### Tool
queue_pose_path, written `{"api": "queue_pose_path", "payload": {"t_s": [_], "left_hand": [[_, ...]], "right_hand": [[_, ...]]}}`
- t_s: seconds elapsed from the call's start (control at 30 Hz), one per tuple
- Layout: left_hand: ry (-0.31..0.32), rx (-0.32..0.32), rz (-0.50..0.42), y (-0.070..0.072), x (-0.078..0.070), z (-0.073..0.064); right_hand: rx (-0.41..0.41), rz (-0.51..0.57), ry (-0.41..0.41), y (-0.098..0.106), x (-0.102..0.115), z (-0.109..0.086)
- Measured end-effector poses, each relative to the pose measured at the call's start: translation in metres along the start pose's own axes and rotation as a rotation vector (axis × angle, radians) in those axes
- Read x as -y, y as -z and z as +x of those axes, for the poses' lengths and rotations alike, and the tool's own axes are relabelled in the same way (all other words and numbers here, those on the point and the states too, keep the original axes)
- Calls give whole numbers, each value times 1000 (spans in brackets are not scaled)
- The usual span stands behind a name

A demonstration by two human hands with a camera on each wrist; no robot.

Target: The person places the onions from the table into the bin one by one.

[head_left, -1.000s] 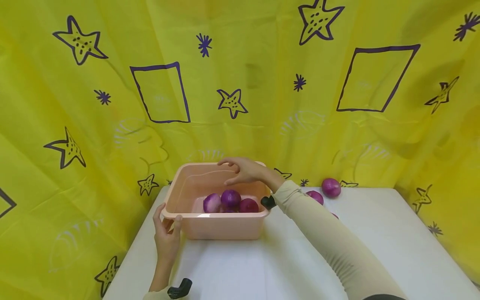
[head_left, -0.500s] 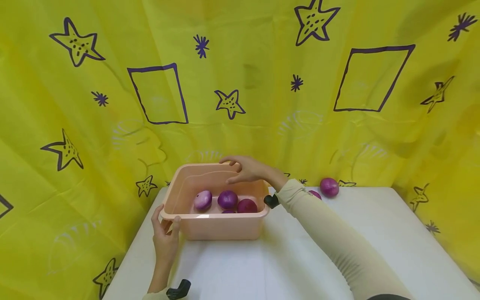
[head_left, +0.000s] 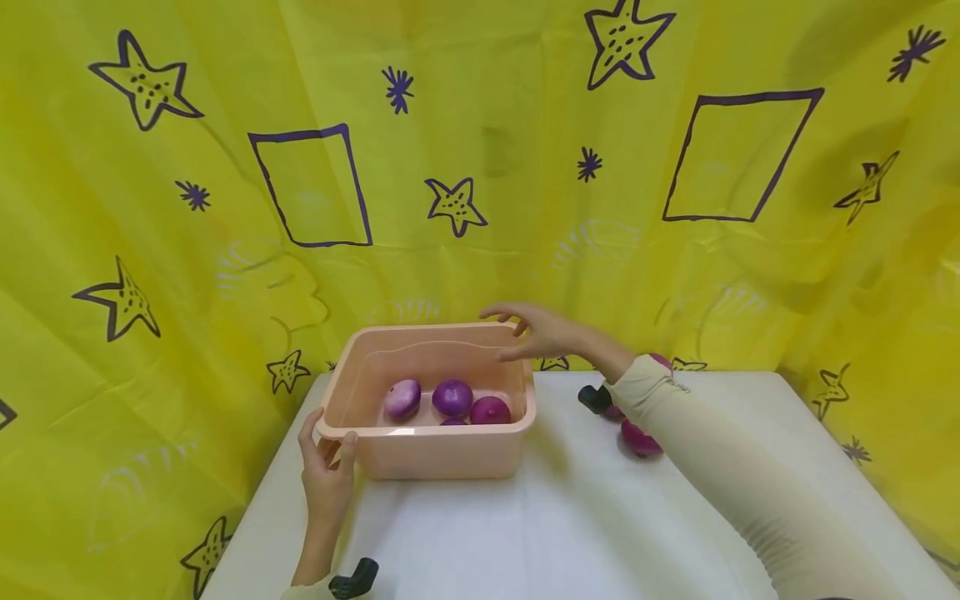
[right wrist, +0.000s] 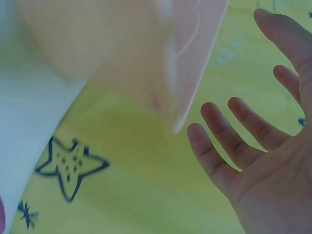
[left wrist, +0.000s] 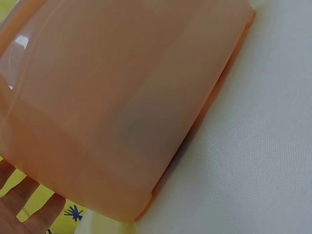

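A peach plastic basin (head_left: 442,454) stands on the table, several red onions (head_left: 452,398) lying on its floor. One paler onion (head_left: 402,399) sits left of the others; another is mostly hidden behind the front wall. My left hand (head_left: 327,483) grips the basin's front left corner, thumb on the front rim and fingers along the left side. Over the back right rim is my right hand (head_left: 547,332), fingers spread and nothing in them. In the right wrist view the right palm (right wrist: 273,180) is bare, beside the basin's wall.
Right of the basin, near my right sleeve, lie more onions (head_left: 640,439), partly covered by the forearm. A yellow curtain (head_left: 510,275) with drawn stars hangs behind and beside the white table (head_left: 592,533).
My right hand has moved right, from over the basin to its back right rim. The pale onion has rolled left inside the basin and come to rest. My left hand keeps its grip.
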State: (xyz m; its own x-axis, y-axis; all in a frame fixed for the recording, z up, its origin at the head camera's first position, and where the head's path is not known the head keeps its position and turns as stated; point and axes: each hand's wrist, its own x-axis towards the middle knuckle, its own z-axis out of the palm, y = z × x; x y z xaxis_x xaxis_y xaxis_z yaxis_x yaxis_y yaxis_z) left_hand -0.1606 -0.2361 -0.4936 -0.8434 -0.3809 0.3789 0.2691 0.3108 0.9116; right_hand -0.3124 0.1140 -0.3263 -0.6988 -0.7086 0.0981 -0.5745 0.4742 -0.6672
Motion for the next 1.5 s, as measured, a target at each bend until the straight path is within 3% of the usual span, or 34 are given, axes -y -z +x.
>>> {"api": "queue_pose_path", "payload": {"t_s": [0.43,0.83,1.1,1.5], "left_hand": [[-5,-20,17,1,5,0],[14,-1,4,-1,2,0],[15,10,18,1,1,1],[12,16,24,2,2,2]], "right_hand": [[-100,-129,-70,29,-30,-57],[-164,-132,-122,42,-63,-118],[-199,-139,-162,43,-82,-154],[-225,-139,-196,25,-104,-182]]}}
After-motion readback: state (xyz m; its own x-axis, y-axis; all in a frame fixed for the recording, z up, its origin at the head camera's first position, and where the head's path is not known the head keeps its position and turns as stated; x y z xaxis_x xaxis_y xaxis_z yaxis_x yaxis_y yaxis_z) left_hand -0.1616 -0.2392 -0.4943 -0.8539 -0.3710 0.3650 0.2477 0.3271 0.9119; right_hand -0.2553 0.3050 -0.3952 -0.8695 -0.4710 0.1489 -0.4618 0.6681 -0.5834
